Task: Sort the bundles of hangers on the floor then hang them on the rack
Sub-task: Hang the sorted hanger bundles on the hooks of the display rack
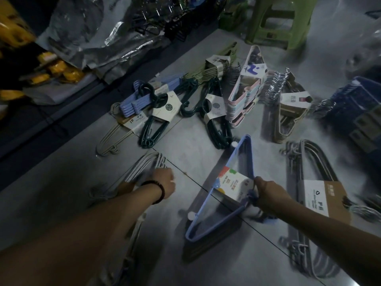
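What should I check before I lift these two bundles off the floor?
1. Right hand grips the blue hanger bundle at its hook end: ok.
2. Left hand has a hold on the grey wire hanger bundle: cannot tell, its fingers are hidden.
3. Paper label wraps the blue bundle, keeping it together: ok.
4. Blue bundle's far tip is free of the dark green hanger bundle: cannot tell, they lie very close.
5. Rack in sight to hang them on: cannot tell, the top of the view is dark clutter.
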